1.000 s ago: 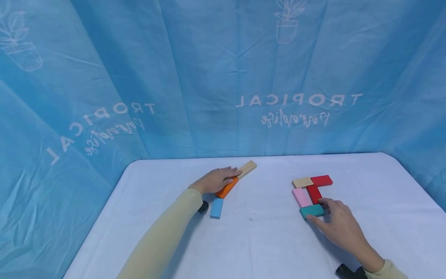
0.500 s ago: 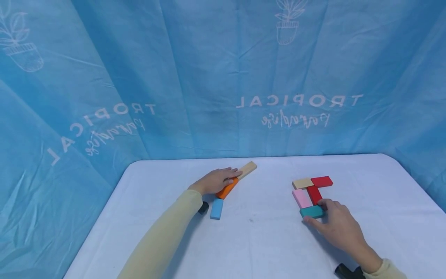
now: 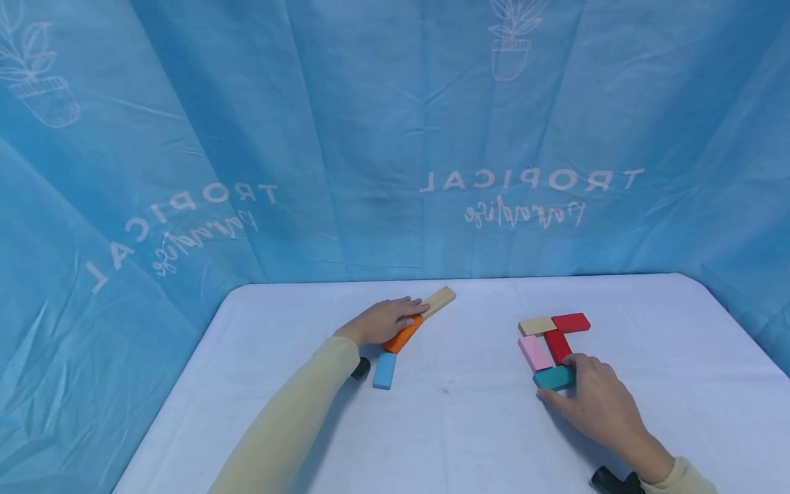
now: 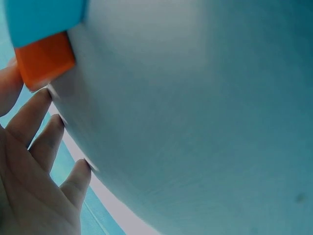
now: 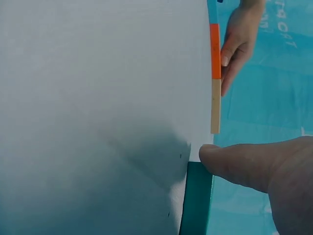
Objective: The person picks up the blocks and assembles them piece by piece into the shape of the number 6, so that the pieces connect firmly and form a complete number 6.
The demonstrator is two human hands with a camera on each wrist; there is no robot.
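Note:
My left hand (image 3: 381, 321) lies with extended fingers over the joint between an orange block (image 3: 404, 335) and a plain wooden block (image 3: 439, 300). A light blue block (image 3: 384, 371) continues that row toward me. My right hand (image 3: 600, 401) spans a green block (image 3: 553, 377), index finger at its far right corner and thumb along its near side. In the right wrist view the thumb (image 5: 230, 159) meets the end of the green block. Beyond it stand a pink block (image 3: 535, 353), a red block (image 3: 558, 347), another plain block (image 3: 537, 326) and a second red block (image 3: 571, 322).
A white cloth (image 3: 457, 432) covers the table. Blue curtain (image 3: 370, 137) with printed lettering hangs behind and at the sides. Dark wrist camera parts (image 3: 607, 480) show beside the right wrist, and another dark piece (image 3: 362, 369) under the left.
My right thumb has slid slightly left and nearer to me along the green block's near side. My left hand and the blocks keep their arrangement.

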